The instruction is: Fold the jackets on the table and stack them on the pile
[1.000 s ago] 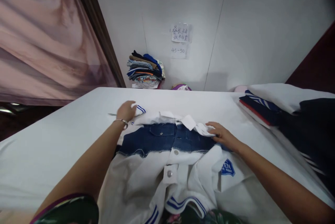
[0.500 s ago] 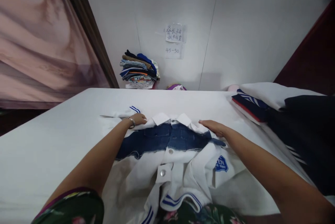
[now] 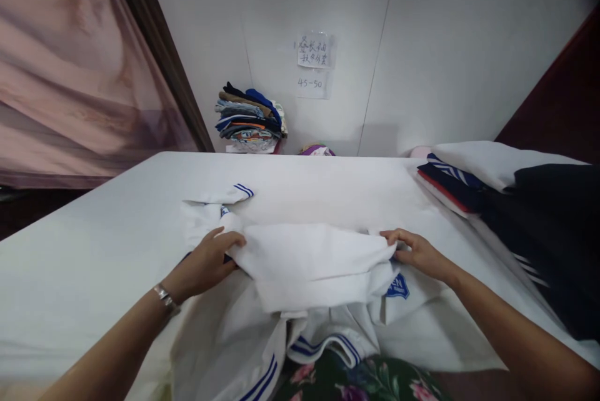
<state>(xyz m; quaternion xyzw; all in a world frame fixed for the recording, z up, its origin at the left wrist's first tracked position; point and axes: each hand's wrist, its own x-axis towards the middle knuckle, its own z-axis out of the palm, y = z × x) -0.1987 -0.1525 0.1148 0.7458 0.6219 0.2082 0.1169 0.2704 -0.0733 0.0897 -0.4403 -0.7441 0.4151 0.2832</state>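
Note:
A white jacket point(image 3: 319, 257) with blue-striped cuffs lies spread at the near side of the white table point(image 3: 84, 251). Its top part is turned over toward me, so the white back shows and most of the navy panel is hidden. My left hand point(image 3: 210, 260), with a bracelet at the wrist, pinches the left end of the turned part. At the right end, my right hand point(image 3: 415, 252) grips the edge between thumb and fingers. A blue badge point(image 3: 397, 287) shows on the sleeve below my right hand. One sleeve with striped cuff stretches out beyond my left hand.
Dark and white garments point(image 3: 553, 232) are heaped along the table's right side. A stack of folded clothes point(image 3: 250, 117) stands beyond the far edge, by the wall. Handwritten paper signs point(image 3: 315, 51) hang on the wall. A pink curtain point(image 3: 70, 70) hangs at the left.
Both hands have moved toward me from beside the collar. The jacket's collar end has been turned over, covering the collar and most of the navy panel with white cloth.

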